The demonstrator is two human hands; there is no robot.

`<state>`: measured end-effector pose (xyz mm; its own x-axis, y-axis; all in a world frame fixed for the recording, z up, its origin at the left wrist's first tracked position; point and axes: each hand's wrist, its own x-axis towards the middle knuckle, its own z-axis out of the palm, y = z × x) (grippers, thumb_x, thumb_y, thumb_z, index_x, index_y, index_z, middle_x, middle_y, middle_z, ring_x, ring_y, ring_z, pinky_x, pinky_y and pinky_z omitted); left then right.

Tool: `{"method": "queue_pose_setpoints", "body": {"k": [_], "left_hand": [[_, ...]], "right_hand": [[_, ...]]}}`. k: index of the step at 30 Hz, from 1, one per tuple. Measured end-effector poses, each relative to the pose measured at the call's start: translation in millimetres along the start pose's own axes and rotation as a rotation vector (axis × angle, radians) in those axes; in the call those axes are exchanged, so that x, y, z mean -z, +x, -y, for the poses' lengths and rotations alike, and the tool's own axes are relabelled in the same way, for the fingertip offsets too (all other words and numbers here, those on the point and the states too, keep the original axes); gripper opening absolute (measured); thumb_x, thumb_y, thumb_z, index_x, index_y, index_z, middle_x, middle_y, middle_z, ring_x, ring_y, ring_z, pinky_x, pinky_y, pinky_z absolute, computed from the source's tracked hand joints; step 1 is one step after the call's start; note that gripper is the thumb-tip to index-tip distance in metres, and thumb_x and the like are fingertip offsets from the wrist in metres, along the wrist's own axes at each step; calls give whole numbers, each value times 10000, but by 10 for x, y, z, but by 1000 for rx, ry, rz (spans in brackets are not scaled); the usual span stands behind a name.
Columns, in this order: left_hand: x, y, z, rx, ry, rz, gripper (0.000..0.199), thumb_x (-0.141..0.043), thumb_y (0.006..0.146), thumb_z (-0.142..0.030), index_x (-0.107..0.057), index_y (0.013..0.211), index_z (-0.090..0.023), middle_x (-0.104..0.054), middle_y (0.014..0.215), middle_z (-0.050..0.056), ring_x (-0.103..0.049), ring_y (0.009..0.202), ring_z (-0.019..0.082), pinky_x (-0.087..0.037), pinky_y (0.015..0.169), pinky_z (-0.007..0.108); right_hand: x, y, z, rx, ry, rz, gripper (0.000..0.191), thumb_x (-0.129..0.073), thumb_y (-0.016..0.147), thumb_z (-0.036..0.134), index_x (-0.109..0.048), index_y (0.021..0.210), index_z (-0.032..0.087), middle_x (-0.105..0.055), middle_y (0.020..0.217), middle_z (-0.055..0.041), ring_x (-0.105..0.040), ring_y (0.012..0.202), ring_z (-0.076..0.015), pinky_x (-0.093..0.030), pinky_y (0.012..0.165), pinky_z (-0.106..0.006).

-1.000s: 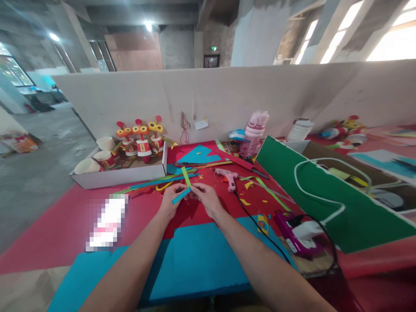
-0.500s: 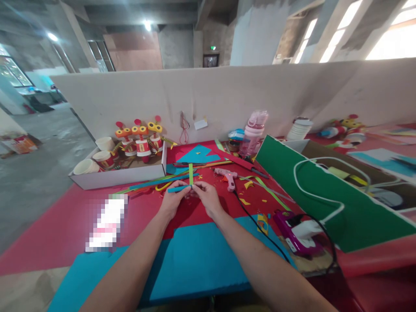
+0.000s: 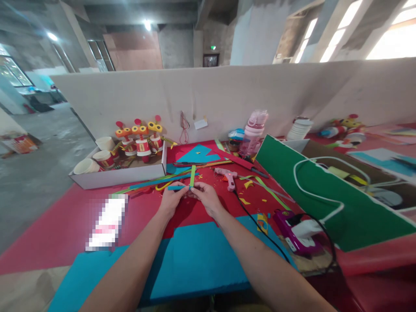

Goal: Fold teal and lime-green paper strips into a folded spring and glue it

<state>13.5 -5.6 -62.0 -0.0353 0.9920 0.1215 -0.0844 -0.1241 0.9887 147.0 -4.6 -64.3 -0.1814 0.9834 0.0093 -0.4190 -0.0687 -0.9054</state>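
My left hand (image 3: 173, 201) is closed on a short blue paper strip (image 3: 175, 188), which sticks out to the left past the fingers. Close beside it, my right hand (image 3: 206, 197) pinches the lower end of a green paper strip (image 3: 193, 174) that stands up and away from me. The two strips meet at right angles between my fingertips; whether they are joined is hidden there. A pink glue gun (image 3: 229, 177) lies just right of my right hand. Long coloured paper strips (image 3: 152, 183) lie behind my left hand on the red table covering (image 3: 139, 212).
A white box (image 3: 130, 178) with paper-cup figures stands at the back left. Blue sheets (image 3: 201, 255) cover the front edge. At right are a purple power strip (image 3: 294, 234), a black cord and a green board box (image 3: 312, 195). A pink bottle (image 3: 252, 134) stands behind.
The green strip has tilted slightly to the right at its top. My hands have barely shifted, both keeping their pinch on the strips.
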Motion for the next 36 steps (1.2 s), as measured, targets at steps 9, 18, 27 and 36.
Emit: {"method": "queue_pose_setpoints", "body": {"k": [9,18,27,36], "left_hand": [[3,2,9,-3,-8,-18,242,-737,624,-359,-618,692,-159,-578,568,-25,-508,520,99,-391,528,216],[4,9,7,-11,-15,-3,234,-734,640,-342,-616,697,-148,-591,578,-9,-525,533,107,-416,536,223],[18,21,32,36,-57,43,240,-724,658,-340,-633,718,-126,-619,607,21,-528,545,102,-424,548,224],[10,13,31,29,-20,70,251,-707,677,-366,-606,672,-137,-595,583,9,-523,544,101,-419,547,221]], "right_hand": [[12,21,-34,-8,83,-3,335,-786,550,379,-666,767,154,-680,663,-9,-653,616,-150,-549,729,-334],[18,19,-13,-23,23,-18,312,-788,559,338,-664,770,143,-666,635,-9,-642,587,-133,-555,720,-320],[21,5,3,-17,47,-73,315,-777,548,278,-627,792,148,-691,705,-17,-665,637,-142,-542,737,-314],[18,6,-27,3,29,-70,306,-784,533,295,-608,743,159,-677,688,4,-661,623,-143,-540,738,-318]]}}
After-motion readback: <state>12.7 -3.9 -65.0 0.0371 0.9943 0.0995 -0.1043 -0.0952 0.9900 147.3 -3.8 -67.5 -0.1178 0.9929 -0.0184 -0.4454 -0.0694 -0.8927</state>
